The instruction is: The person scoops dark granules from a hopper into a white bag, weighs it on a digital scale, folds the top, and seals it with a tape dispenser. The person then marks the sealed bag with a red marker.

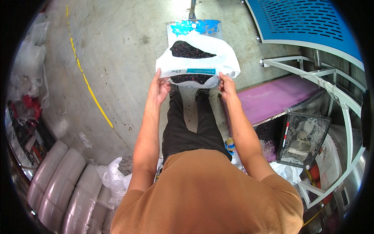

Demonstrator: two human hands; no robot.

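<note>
In front of my feet an open white plastic sack [225,52] with printing on its side stands on a metal platform [213,28] covered in patchy blue film. Dark granules flecked with pink [191,49] show inside its mouth, and more show below a white printed band of the sack. My left hand [159,89] pinches the sack at its left side, fingers closed on the plastic. On the opposite side my right hand [227,85] grips it between thumb and fingers. The sack's bottom is hidden.
To my right lie a pink-topped panel [276,95], a black-framed tray [304,139] with granules and a white metal frame [346,121]. A blue slotted panel [304,19] rises at the far right. Film-wrapped rolls [58,175] stand at the near left. A yellow line [86,82] crosses the floor.
</note>
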